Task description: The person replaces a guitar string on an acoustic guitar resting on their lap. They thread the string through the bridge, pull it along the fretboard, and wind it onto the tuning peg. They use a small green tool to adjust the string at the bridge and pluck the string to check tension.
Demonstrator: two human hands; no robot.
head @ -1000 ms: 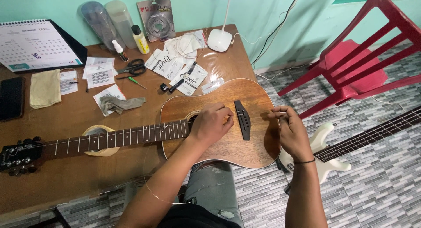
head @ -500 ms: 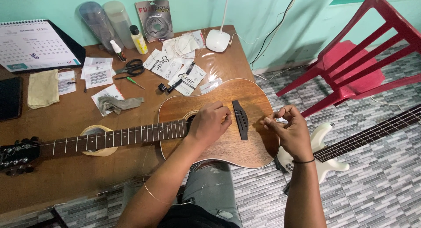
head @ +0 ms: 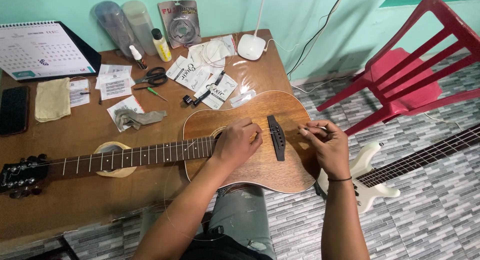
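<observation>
Pinching string [head: 267,132], both hands, acoustic gtr [head: 240,140]

Glossy wood guitar [head: 250,162]; matt wooden table [head: 75,190].

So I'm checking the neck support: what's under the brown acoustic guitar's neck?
A tan tape roll lies on the wooden table under the neck; its middle is covered.

Even, bright indoor light from above; soft shadows fall at 3 o'clock of the red plastic chair [head: 400,75] and under the right hand [head: 325,147]. Mild glare on the wooden table [head: 250,70]. Sharp focus throughout; slight wide-angle bending at the edges.
</observation>
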